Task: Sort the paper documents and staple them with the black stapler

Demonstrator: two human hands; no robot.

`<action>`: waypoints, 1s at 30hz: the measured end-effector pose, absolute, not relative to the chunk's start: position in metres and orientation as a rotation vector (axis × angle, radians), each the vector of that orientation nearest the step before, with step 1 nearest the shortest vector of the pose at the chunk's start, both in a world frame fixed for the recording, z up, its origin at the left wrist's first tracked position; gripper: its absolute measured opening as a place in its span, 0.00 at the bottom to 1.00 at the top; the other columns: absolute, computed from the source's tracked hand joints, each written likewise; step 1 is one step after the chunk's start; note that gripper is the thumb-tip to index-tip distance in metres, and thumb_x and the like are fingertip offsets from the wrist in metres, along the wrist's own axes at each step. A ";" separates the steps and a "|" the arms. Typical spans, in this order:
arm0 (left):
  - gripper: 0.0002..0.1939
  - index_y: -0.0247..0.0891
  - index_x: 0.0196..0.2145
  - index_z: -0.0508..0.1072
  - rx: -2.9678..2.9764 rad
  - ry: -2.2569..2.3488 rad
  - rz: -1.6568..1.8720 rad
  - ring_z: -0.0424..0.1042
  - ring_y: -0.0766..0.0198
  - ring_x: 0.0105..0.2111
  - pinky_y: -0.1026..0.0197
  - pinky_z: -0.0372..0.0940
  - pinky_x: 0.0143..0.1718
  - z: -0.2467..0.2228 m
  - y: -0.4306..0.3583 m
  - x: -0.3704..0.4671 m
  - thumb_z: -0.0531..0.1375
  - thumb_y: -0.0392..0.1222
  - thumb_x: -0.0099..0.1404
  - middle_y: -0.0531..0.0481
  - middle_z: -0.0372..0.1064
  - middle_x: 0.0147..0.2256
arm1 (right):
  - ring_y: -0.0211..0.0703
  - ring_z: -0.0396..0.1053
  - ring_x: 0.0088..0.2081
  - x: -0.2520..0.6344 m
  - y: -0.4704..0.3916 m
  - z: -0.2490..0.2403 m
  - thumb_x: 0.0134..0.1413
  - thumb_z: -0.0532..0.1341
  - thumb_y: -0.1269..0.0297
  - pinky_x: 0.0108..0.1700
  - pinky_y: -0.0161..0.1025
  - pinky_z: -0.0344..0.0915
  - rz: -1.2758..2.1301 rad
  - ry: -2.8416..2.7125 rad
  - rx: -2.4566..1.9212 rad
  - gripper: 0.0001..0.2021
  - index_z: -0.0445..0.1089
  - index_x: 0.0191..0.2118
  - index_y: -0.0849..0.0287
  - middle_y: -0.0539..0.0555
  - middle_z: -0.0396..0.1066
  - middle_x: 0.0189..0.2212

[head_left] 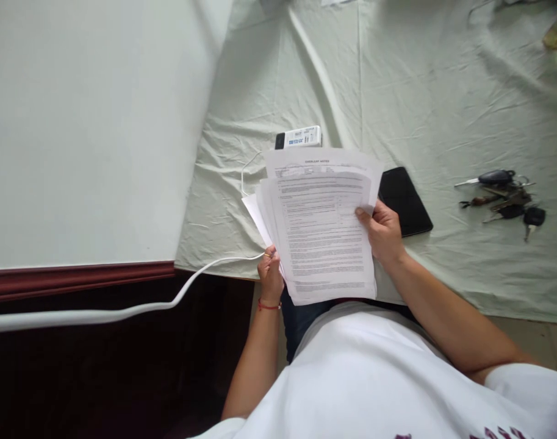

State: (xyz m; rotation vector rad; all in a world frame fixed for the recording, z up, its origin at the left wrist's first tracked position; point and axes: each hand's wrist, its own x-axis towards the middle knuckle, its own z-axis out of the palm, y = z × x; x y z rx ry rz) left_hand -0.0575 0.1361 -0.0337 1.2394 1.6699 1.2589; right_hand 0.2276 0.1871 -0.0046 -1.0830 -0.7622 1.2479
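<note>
Several printed sheets of paper [326, 238] are held up in front of me above the table's near edge, fanned slightly apart on the left. My right hand [382, 235] grips their right edge, thumb on top of the front sheet. At the lower left edge, my left hand [271, 274], with a ring and a red wrist string, closes around the papers. Just right of the sheets a black tablet or large phone [406, 201] lies flat, partly hidden by the papers and my right hand. Behind the top sheet sits a white and black box-shaped device [299, 137], its lower side covered.
A bunch of keys [507, 195] lies on the pale green tablecloth [447, 122] to the right. A white cable [191, 283] runs from the left edge toward my left hand. A white wall [86, 134] with dark red trim borders the table's left side.
</note>
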 end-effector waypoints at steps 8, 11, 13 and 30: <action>0.21 0.36 0.38 0.80 1.294 1.804 1.201 0.77 0.58 0.37 0.55 0.72 0.45 -0.033 0.135 -0.062 0.68 0.58 0.62 0.47 0.77 0.34 | 0.46 0.74 0.35 0.231 0.188 -0.016 0.60 0.67 0.42 0.38 0.44 0.74 1.186 -0.936 -1.226 0.19 0.75 0.43 0.53 0.51 0.76 0.32; 0.20 0.36 0.38 0.78 1.318 1.863 1.217 0.74 0.61 0.33 0.58 0.70 0.41 -0.034 0.137 -0.062 0.69 0.58 0.61 0.49 0.75 0.32 | 0.48 0.74 0.38 0.231 0.188 -0.015 0.60 0.67 0.46 0.39 0.45 0.75 1.118 -0.989 -1.272 0.16 0.75 0.46 0.52 0.52 0.78 0.36; 0.21 0.37 0.37 0.77 1.316 1.893 1.217 0.70 0.64 0.30 0.60 0.67 0.36 -0.033 0.137 -0.061 0.69 0.59 0.61 0.52 0.71 0.28 | 0.48 0.74 0.38 0.231 0.188 -0.012 0.60 0.67 0.51 0.40 0.45 0.74 1.080 -1.014 -1.319 0.15 0.74 0.47 0.53 0.53 0.78 0.37; 0.23 0.41 0.54 0.66 1.430 1.812 1.285 0.78 0.59 0.43 0.56 0.69 0.49 -0.027 0.135 -0.050 0.60 0.60 0.72 0.45 0.77 0.43 | 0.40 0.66 0.32 0.234 0.184 -0.005 0.64 0.63 0.56 0.36 0.39 0.61 0.863 -1.050 -1.431 0.08 0.74 0.40 0.54 0.47 0.69 0.28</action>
